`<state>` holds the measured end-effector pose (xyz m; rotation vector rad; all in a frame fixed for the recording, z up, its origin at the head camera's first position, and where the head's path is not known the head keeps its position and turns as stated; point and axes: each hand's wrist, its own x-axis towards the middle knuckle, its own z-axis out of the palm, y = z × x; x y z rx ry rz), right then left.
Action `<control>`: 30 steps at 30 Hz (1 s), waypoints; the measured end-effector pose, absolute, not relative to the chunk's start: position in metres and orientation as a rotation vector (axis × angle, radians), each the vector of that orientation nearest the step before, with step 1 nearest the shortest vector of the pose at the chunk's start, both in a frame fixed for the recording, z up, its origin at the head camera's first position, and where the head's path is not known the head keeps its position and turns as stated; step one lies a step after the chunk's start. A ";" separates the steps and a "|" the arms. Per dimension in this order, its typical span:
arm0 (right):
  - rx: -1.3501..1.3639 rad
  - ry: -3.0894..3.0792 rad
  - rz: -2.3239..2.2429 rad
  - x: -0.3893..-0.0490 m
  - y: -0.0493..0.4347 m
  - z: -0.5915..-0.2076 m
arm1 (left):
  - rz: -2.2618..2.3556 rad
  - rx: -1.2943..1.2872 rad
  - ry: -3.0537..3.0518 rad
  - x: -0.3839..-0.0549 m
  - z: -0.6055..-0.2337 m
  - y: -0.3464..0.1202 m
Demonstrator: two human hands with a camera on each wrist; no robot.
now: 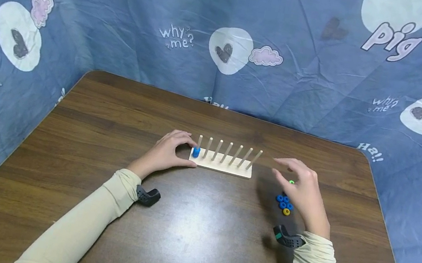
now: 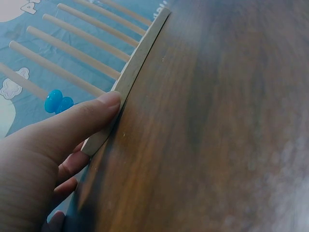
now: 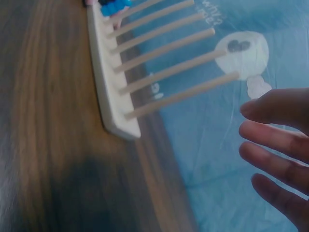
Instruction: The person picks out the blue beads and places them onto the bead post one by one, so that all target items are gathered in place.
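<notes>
A pale wooden peg board with a row of several upright pegs stands on the table. Blue beads are stacked low on its leftmost peg. My left hand grips that end of the board, thumb along the front edge and fingers reaching round behind. To the right of the board, my right hand hovers with fingers spread apart from the thumb and nothing between them. Below it on the table lie several loose blue beads, a yellow bead and a green bead, the green one partly covered by the hand.
The brown wooden table has rounded far corners. Behind it and along its sides hangs a blue printed cloth. Each wrist carries a dark strap, such as the left strap.
</notes>
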<state>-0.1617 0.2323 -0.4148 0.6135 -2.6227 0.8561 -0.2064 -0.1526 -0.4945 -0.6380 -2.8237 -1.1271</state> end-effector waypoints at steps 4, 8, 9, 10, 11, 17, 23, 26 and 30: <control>0.607 -2.648 0.840 -0.159 0.239 -0.419 | -1.130 -0.629 -2.831 -0.207 -0.495 -0.153; 0.623 -2.670 0.831 -0.159 0.245 -0.421 | -1.134 -0.623 -2.834 -0.206 -0.495 -0.153; 0.623 -2.680 0.834 -0.158 0.247 -0.422 | -1.136 -0.621 -2.836 -0.206 -0.495 -0.152; 0.622 -2.690 0.832 -0.158 0.248 -0.422 | -1.135 -0.620 -2.838 -0.206 -0.495 -0.152; 0.619 -2.704 0.832 -0.158 0.250 -0.422 | -1.134 -0.619 -2.841 -0.207 -0.496 -0.152; 0.582 -2.819 0.814 -0.153 0.261 -0.427 | -1.128 -0.629 -2.853 -0.208 -0.498 -0.149; 0.529 -2.953 0.784 -0.146 0.270 -0.434 | -1.136 -0.630 -2.843 -0.208 -0.497 -0.149; 0.539 -2.989 0.742 -0.145 0.274 -0.438 | -1.136 -0.623 -2.844 -0.208 -0.496 -0.150; 0.554 -3.007 0.706 -0.148 0.277 -0.443 | -1.135 -0.608 -2.840 -0.208 -0.496 -0.152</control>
